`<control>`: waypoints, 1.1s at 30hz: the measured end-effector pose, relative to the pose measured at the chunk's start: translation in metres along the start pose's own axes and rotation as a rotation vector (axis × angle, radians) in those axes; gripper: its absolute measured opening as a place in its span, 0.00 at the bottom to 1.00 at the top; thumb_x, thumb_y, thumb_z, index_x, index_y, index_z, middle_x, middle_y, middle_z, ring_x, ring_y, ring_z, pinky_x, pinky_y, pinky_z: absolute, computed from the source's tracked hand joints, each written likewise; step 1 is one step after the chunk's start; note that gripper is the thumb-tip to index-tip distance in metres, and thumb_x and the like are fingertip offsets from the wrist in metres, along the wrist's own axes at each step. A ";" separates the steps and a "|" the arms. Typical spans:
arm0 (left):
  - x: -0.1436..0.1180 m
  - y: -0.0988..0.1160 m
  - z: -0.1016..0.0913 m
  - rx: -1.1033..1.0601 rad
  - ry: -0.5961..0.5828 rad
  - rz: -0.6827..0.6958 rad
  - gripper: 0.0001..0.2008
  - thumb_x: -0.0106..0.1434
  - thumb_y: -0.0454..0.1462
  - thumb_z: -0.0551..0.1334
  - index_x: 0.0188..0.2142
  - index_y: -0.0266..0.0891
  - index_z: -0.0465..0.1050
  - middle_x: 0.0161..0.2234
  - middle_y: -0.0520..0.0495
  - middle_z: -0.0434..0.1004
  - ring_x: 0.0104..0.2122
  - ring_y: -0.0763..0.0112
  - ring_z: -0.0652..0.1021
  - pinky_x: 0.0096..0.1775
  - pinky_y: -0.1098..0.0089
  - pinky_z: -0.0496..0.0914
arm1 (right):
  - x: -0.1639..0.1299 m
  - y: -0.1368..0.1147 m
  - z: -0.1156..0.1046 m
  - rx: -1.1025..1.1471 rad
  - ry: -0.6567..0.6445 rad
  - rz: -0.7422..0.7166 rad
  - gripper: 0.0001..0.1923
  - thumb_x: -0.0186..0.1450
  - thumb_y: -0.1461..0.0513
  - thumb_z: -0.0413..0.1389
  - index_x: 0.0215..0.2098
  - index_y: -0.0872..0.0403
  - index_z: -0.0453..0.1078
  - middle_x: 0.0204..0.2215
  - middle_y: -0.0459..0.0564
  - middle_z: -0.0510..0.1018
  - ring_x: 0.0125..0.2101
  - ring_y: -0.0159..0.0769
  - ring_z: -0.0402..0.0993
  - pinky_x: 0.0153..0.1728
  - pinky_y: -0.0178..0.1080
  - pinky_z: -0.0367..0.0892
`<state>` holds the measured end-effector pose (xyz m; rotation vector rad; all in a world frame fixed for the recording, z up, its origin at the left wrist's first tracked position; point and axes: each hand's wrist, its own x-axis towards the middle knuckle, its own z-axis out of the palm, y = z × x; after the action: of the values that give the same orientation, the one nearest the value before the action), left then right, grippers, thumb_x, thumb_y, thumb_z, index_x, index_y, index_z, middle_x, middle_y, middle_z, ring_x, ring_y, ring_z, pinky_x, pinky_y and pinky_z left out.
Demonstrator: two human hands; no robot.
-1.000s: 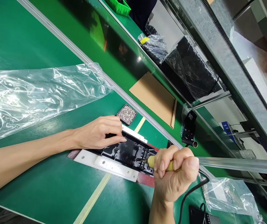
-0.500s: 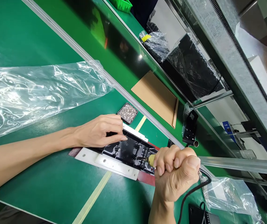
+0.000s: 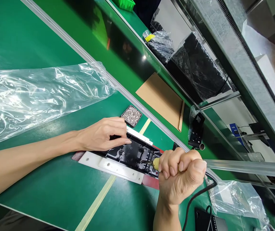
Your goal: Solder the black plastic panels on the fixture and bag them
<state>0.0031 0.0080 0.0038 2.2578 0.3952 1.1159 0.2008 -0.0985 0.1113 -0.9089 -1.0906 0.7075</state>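
The green bench takes up most of the view, with a metal rail running diagonally across it and a big clear plastic bag lying flat on the left. Beyond the rail there's a cardboard sheet and some dark bagged stuff, all well apart from the work.

The panel, a black plastic piece with a white strip along its near edge, lies flat on the bench right between both hands. The left hand is pressing down flat on the far end of it, fingers spread over the black part, not really gripping anything, just pinning it. The right hand is clenched in a fist round a corded screwdriver, tip down in the near end of the panel. Looks to me like a screw is getting driven in right now. The next move probably needs the tip kept square and the panel held steady.

Room-wise: the rail sits close behind the panel, and a little tray of screws is just beside the left fingers. The cord trails off the right wrist toward a small clear bag. Plenty of open bench on the near side.
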 end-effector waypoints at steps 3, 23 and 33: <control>0.000 0.000 0.000 0.000 0.010 -0.005 0.11 0.74 0.36 0.65 0.32 0.39 0.77 0.29 0.49 0.76 0.32 0.68 0.73 0.40 0.63 0.68 | 0.000 0.000 0.000 0.012 -0.015 0.001 0.24 0.76 0.53 0.50 0.23 0.52 0.55 0.14 0.35 0.52 0.11 0.22 0.46 0.12 0.26 0.54; -0.001 -0.001 0.000 0.005 -0.011 0.004 0.09 0.74 0.34 0.65 0.34 0.37 0.75 0.30 0.49 0.77 0.33 0.69 0.72 0.41 0.63 0.67 | 0.001 0.002 0.002 0.043 -0.022 -0.014 0.23 0.76 0.53 0.49 0.24 0.52 0.55 0.14 0.35 0.51 0.11 0.22 0.45 0.12 0.26 0.52; -0.002 -0.001 0.000 0.006 -0.011 -0.003 0.10 0.73 0.35 0.65 0.33 0.38 0.76 0.30 0.48 0.77 0.32 0.68 0.73 0.41 0.64 0.68 | 0.001 0.001 0.002 0.035 -0.022 -0.003 0.24 0.76 0.54 0.49 0.23 0.52 0.53 0.14 0.35 0.51 0.11 0.22 0.47 0.12 0.26 0.54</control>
<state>0.0018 0.0082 0.0023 2.2666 0.3977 1.1013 0.1993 -0.0962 0.1114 -0.8713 -1.0955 0.7340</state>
